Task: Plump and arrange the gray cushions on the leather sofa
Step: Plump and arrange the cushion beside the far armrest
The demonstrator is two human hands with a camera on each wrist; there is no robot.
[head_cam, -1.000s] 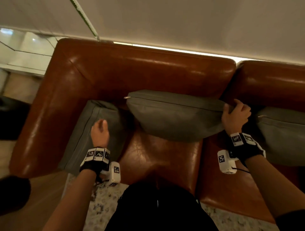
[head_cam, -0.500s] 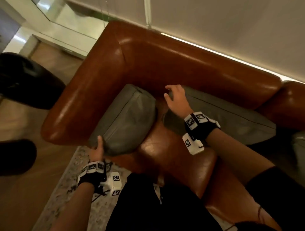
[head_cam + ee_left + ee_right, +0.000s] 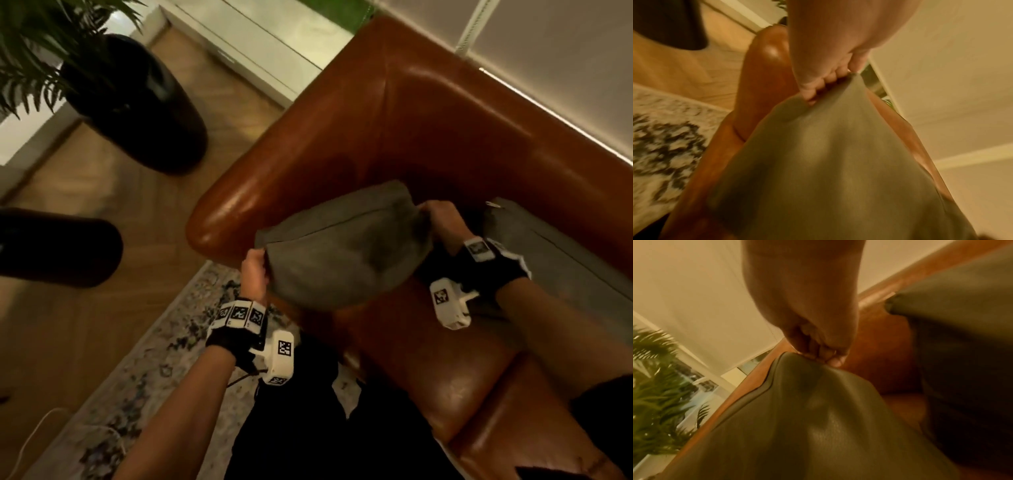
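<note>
Brown leather sofa [image 3: 428, 144] fills the right of the frame; at centre the gray cushion [image 3: 342, 253] hangs, left hand [image 3: 255, 270] and right hand [image 3: 442, 219] fingers pinching opposite corners. Looks soft, light, saggy; corners suit shaking

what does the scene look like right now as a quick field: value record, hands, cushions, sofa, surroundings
left hand: left hand grips the near-left corner of the held cushion
right hand: right hand grips its opposite corner
held cushion: gray, stretched between both hands, above the sofa seat by the armrest
second cushion: second cushion lies against the backrest, to the right
sofa: brown leather sofa
floor: patterned rug on wood floor
nearby: potted plant in a dark pot beyond the armrest
</note>
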